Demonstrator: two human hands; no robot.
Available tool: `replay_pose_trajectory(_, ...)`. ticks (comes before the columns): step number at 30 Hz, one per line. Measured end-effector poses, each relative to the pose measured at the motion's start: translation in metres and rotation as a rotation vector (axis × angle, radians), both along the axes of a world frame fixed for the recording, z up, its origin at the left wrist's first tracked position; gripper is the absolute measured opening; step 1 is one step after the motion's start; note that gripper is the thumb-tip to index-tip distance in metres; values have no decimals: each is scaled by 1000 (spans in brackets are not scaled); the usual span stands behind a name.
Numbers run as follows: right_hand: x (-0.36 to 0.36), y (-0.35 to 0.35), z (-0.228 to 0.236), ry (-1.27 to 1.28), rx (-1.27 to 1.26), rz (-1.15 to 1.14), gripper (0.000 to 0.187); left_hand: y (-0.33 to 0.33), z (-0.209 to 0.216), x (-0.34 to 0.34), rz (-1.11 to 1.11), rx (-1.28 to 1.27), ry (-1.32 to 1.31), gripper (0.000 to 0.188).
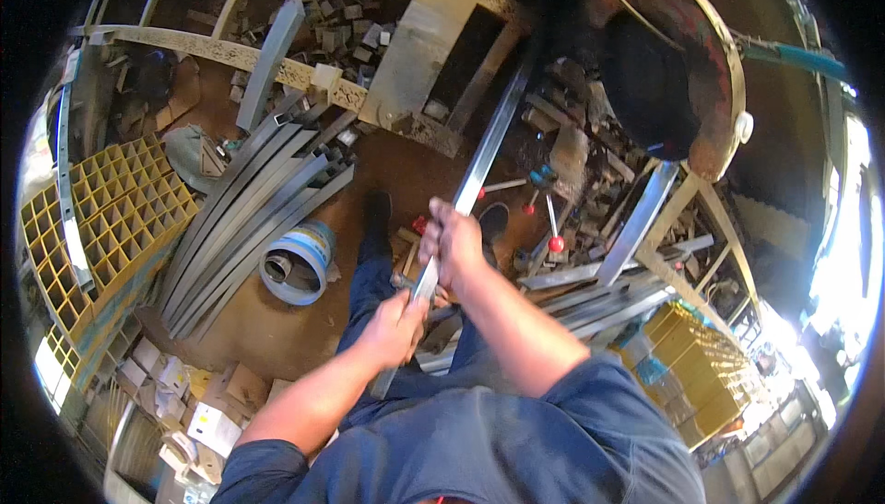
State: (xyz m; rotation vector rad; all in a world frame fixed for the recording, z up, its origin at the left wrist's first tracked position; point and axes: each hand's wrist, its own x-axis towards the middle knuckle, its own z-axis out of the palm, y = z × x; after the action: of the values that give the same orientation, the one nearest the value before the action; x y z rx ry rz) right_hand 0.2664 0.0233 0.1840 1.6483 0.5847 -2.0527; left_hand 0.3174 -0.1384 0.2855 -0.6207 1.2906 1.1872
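Observation:
A long, straight metal bar (491, 142), shiny and probably square tubing, slants from my lap up to the far right. My left hand (398, 327) is closed round its near part, close to my body. Farther along, my right hand (454, 244) grips the same bar with its fingers bent over the left side. The bar's far end runs into shadow beside a pale metal frame (410, 43). Just right of the bar is a handle with several arms and red knobs (556, 244).
Grey metal bars (249, 200) lie stacked at the left, beside a blue bucket (297, 269). A yellow grid (101, 218) stands farther left, above cardboard boxes (241, 388). A large rusty ring-shaped housing (714, 126) rises at the right. Offcuts (346, 20) litter the far floor.

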Motion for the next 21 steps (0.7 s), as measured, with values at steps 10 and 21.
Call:
replay_pose_trajectory(10, 27, -25, -9, 52, -10, 3, 30, -18, -16, 24, -19, -66, 27, 30)
replay_pose_trajectory(21, 45, -35, 7, 2, -44, -7, 24, -24, -8, 42, -6, -49, -52, 30)
